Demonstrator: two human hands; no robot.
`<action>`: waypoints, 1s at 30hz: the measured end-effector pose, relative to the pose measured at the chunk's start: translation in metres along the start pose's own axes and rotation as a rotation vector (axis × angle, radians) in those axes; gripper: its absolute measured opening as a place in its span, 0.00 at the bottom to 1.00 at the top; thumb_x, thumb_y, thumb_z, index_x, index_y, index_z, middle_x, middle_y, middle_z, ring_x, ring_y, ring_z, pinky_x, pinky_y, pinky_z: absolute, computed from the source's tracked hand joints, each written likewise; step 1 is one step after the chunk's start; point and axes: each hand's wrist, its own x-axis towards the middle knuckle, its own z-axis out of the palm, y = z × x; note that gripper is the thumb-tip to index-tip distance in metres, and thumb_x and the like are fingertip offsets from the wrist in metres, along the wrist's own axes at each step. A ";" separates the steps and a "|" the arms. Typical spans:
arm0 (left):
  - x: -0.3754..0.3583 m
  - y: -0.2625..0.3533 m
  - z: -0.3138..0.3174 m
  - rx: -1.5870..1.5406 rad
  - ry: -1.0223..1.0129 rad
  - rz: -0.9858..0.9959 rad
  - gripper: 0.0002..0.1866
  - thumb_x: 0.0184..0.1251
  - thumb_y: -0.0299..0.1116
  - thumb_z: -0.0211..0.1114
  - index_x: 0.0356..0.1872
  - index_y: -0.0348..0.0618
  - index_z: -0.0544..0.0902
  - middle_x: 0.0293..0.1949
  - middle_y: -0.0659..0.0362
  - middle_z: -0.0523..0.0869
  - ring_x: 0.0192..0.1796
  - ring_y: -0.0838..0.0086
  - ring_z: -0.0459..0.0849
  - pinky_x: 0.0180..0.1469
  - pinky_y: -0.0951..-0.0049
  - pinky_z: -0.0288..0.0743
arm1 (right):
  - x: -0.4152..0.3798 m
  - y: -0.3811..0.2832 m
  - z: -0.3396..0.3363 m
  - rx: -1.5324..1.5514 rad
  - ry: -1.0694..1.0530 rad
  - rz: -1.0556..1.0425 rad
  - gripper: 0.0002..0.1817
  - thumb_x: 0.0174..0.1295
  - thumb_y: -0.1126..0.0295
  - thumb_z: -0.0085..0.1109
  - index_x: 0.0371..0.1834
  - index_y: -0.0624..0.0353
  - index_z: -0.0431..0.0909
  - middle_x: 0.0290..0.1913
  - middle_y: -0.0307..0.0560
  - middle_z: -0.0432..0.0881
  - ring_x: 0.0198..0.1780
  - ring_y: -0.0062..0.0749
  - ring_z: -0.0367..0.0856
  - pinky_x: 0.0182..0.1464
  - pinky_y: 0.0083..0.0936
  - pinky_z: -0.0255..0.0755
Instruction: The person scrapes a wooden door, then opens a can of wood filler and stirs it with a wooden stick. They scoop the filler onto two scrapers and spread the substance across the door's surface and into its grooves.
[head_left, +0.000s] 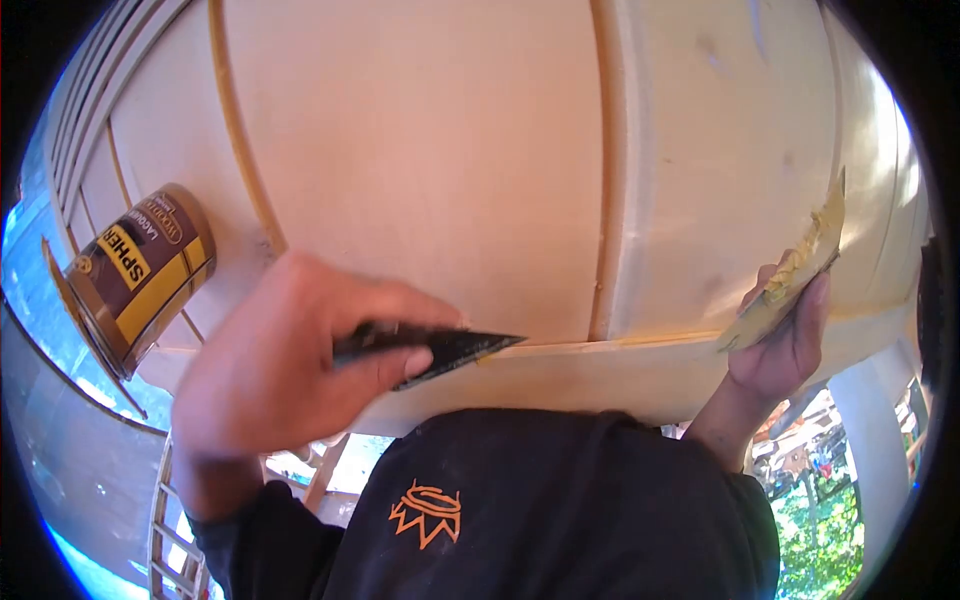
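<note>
Left hand [280, 375]'s grip is closed around a black scraper [455, 352] (bit blurry) over the near edge of a wooden panel [420, 180]. Right hand [785, 345]'s got a yellowish flat plate [748, 322] pinched, putty [800, 263] smeared on it, toward the near right corner. Brown lacquer can [150, 275]'s by the left edge, ladder [178, 535] past the near left corner.

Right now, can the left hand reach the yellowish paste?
Probably yes: the left hand holds a scraper; nothing visible blocks its way to the paste on the palette in the right hand.
</note>
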 end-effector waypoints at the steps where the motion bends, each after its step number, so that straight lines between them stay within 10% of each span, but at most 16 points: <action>1: -0.005 0.007 0.011 0.060 0.081 -0.006 0.14 0.50 0.21 0.69 0.41 0.36 0.85 0.32 0.50 0.87 0.34 0.64 0.87 0.38 0.74 0.77 | 0.001 0.000 -0.004 -0.023 -0.025 -0.007 0.21 0.75 0.66 0.34 0.63 0.70 0.61 0.53 0.56 0.73 0.50 0.38 0.75 0.54 0.31 0.75; 7: -0.022 0.025 0.065 0.674 0.426 0.403 0.17 0.51 0.25 0.68 0.45 0.33 0.82 0.35 0.51 0.84 0.34 0.64 0.83 0.31 0.70 0.77 | 0.010 -0.008 -0.009 -0.058 -0.176 -0.021 0.22 0.73 0.65 0.39 0.65 0.69 0.60 0.59 0.54 0.72 0.58 0.33 0.74 0.61 0.29 0.67; 15: -0.001 0.047 0.126 0.971 0.427 0.310 0.15 0.55 0.29 0.63 0.43 0.34 0.83 0.37 0.49 0.84 0.39 0.65 0.82 0.33 0.70 0.72 | 0.023 -0.004 -0.003 -0.046 -0.248 0.029 0.22 0.72 0.70 0.42 0.65 0.69 0.60 0.58 0.51 0.74 0.58 0.32 0.74 0.61 0.29 0.67; 24: 0.009 0.047 0.136 0.576 0.156 0.094 0.21 0.55 0.23 0.59 0.52 0.31 0.75 0.57 0.43 0.74 0.57 0.52 0.76 0.55 0.60 0.74 | 0.023 0.004 -0.013 0.039 -0.286 0.035 0.23 0.73 0.68 0.40 0.67 0.69 0.57 0.61 0.51 0.71 0.62 0.31 0.71 0.64 0.28 0.64; 30: 0.021 0.055 0.110 0.433 0.012 -0.010 0.28 0.39 0.14 0.61 0.50 0.37 0.77 0.55 0.51 0.79 0.54 0.53 0.79 0.54 0.60 0.75 | 0.027 0.005 -0.013 0.080 -0.378 0.026 0.23 0.73 0.68 0.41 0.67 0.68 0.57 0.60 0.50 0.72 0.60 0.29 0.72 0.62 0.26 0.66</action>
